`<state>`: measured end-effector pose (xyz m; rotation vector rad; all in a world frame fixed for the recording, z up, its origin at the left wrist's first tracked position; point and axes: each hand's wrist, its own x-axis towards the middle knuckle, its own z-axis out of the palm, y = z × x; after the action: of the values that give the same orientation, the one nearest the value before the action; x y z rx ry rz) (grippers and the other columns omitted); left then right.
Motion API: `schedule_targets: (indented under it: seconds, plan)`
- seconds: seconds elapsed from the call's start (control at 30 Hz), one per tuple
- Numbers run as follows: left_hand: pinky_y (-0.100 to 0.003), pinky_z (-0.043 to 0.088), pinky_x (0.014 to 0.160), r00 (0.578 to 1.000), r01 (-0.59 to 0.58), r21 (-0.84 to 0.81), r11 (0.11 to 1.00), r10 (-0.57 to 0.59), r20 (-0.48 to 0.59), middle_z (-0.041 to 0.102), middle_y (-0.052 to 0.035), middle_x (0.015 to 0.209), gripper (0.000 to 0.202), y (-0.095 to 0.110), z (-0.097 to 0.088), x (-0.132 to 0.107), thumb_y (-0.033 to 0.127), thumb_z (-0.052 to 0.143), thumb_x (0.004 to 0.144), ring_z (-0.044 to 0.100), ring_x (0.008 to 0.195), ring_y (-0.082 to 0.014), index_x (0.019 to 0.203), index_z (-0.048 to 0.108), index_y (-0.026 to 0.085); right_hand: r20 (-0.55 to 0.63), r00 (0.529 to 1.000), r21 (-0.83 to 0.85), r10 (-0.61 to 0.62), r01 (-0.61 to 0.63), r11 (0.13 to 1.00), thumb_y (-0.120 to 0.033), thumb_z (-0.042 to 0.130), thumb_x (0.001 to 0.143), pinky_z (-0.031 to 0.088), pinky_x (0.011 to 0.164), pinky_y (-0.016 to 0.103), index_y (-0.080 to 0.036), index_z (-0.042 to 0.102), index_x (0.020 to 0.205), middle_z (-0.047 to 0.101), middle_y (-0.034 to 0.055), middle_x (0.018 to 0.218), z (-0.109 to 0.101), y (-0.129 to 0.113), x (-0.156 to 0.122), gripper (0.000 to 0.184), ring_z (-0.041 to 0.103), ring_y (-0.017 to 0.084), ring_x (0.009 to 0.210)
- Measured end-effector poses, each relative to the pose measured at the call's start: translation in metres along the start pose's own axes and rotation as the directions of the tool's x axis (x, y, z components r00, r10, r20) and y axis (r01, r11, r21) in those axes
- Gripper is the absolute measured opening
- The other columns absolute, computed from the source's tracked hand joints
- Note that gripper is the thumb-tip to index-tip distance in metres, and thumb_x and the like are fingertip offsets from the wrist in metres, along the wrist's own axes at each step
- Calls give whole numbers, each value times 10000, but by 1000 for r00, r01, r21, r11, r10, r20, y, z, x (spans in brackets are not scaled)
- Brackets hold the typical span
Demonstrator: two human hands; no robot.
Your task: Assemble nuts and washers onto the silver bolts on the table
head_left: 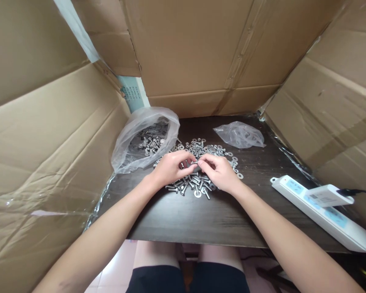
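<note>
My left hand [173, 166] is closed in a pinch on a small silver bolt [194, 162]. My right hand [217, 170] meets it, thumb and fingertips pinched at the bolt's right end; whether a nut or washer sits there is hidden. Both hands hover over a loose pile of hardware. Bolts [186, 184] lie heaped below and in front of the fingers, and flat washers [230, 154] and nuts spread behind and to the right. Just left of my left hand, a clear plastic bag [122, 146] gapes open with assembled bolts [152, 145] inside.
A crumpled clear bag [240, 135] with some hardware in it lies at the back right. On the right of the dark table [183, 219] is a white power strip [323, 215] with a charger [326, 195] and black cable. Cardboard walls [195, 49] enclose three sides.
</note>
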<state>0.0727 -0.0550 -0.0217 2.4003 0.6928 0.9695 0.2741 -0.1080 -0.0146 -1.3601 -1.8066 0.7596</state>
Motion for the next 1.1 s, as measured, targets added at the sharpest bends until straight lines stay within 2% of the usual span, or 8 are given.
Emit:
schedule_targets:
  seconds: [0.13, 0.27, 0.33, 0.43, 0.57, 0.8, 1.1]
  plan:
    - [-199, 496, 675, 1000, 1, 17, 1000, -1, 6, 658, -2, 874, 96, 0, 0, -1, 237, 659, 912, 613, 711, -87, 979, 667, 169, -39, 996, -120, -79, 74, 990, -366, 487, 961, 316, 563, 279, -179, 561, 709, 489, -14, 577, 0, -2, -1, 323, 423, 117, 541]
    - [-202, 494, 673, 1000, 6, 13, 1000, -6, 6, 661, -2, 875, 95, 1, 0, 0, 231, 656, 908, 608, 703, -88, 977, 664, 166, -54, 994, -151, -97, 88, 985, -402, 448, 986, 289, 562, 279, -182, 408, 622, 414, -17, 558, 3, -2, -1, 428, 382, 111, 543]
    - [-202, 490, 665, 1000, 12, 12, 1000, -12, 11, 665, -1, 879, 93, 1, 0, 0, 231, 650, 911, 603, 691, -85, 977, 663, 166, -53, 994, -151, -95, 86, 985, -414, 432, 991, 284, 564, 281, -184, 385, 613, 397, -17, 552, 4, -2, -1, 445, 375, 113, 542]
    - [-205, 491, 666, 1000, 12, 15, 1000, -12, 8, 662, -3, 876, 92, 1, 0, 0, 238, 646, 913, 604, 692, -88, 968, 658, 164, -40, 994, -134, -100, 94, 987, -382, 445, 975, 305, 576, 279, -185, 427, 630, 437, -12, 570, 3, -3, -1, 398, 403, 120, 555]
    - [-213, 497, 669, 1000, 9, 16, 1000, -9, 7, 663, -12, 883, 106, 2, -1, 0, 255, 641, 919, 611, 696, -94, 970, 659, 164, -24, 993, -110, -115, 112, 988, -298, 509, 908, 329, 573, 272, -187, 541, 714, 513, -12, 599, 1, -5, -2, 226, 437, 125, 556]
    - [-223, 493, 656, 1000, -13, 38, 999, 13, 9, 674, -21, 862, 128, 4, 1, -1, 273, 620, 928, 605, 674, -99, 969, 667, 161, -38, 991, -129, -129, 123, 984, -338, 487, 950, 331, 568, 276, -187, 549, 692, 518, -5, 587, -1, -3, -1, 306, 435, 126, 546]
    - [-224, 488, 661, 999, -26, 77, 997, 23, 50, 684, -20, 884, 135, 5, 5, 0, 278, 625, 924, 629, 702, -108, 991, 670, 169, -67, 992, -113, -107, 99, 989, -335, 502, 956, 369, 579, 275, -190, 609, 825, 565, -5, 636, -1, 1, -3, 223, 488, 132, 570]
